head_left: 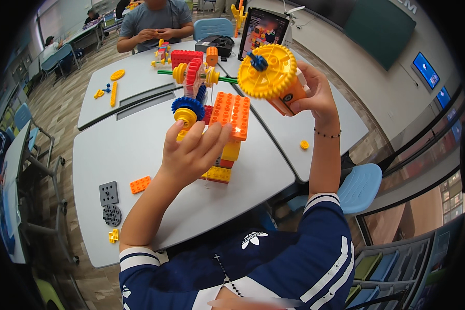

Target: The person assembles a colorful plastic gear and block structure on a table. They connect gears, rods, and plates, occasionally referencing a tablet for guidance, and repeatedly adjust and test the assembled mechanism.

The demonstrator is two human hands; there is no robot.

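The left hand (191, 150) rests with fingers spread on the brick model (219, 129) mid-counter (134, 150), well clear of edges. The right hand (315, 95) grips the yellow gear block (271, 75), raised above the counter seam.

a classroom or school activity room: pale grey tables (124, 150) with curved edges are pushed together in groups, light blue chairs (360, 187) stand around them, and a dark green board (380, 28) hangs on the far wall. plastic building bricks and gears (219, 111) lie across the tables, a tablet (263, 30) stands propped up, and other people (155, 23) sit at tables farther back
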